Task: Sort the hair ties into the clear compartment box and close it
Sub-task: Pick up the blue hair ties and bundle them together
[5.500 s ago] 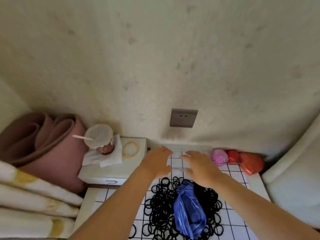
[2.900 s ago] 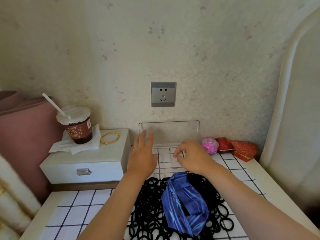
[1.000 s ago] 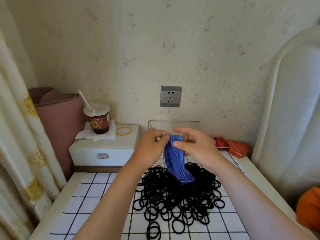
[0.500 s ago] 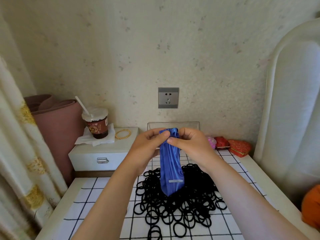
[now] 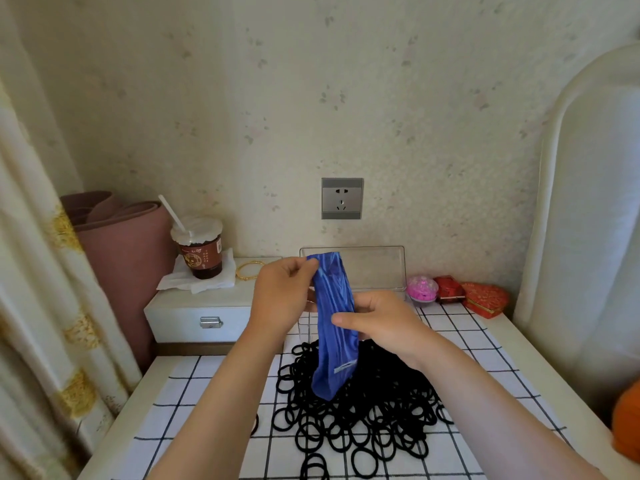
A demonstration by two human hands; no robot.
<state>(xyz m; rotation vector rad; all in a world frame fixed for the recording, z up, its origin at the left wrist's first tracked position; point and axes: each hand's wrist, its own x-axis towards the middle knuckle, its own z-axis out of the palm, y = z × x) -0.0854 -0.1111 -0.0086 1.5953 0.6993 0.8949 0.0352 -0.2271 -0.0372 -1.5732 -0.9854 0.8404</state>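
A heap of several black hair ties (image 5: 360, 417) lies on the checked cloth (image 5: 207, 410). Above it hangs a blue fabric headband (image 5: 334, 327). My left hand (image 5: 280, 299) pinches its top end. My right hand (image 5: 384, 323) grips it around the middle. Behind my hands stands the clear compartment box (image 5: 374, 271) with its lid raised against the wall; its inside is mostly hidden by my hands.
A white drawer unit (image 5: 197, 317) at the back left carries a drink cup with a straw (image 5: 200, 247), a tissue and a gold bangle (image 5: 248, 270). A pink ball (image 5: 421, 289) and red boxes (image 5: 483, 299) sit at the back right. A curtain hangs left.
My hands lifted the blue headband off the pile of hair ties. In the last half second my right hand slid from its top down to its middle.
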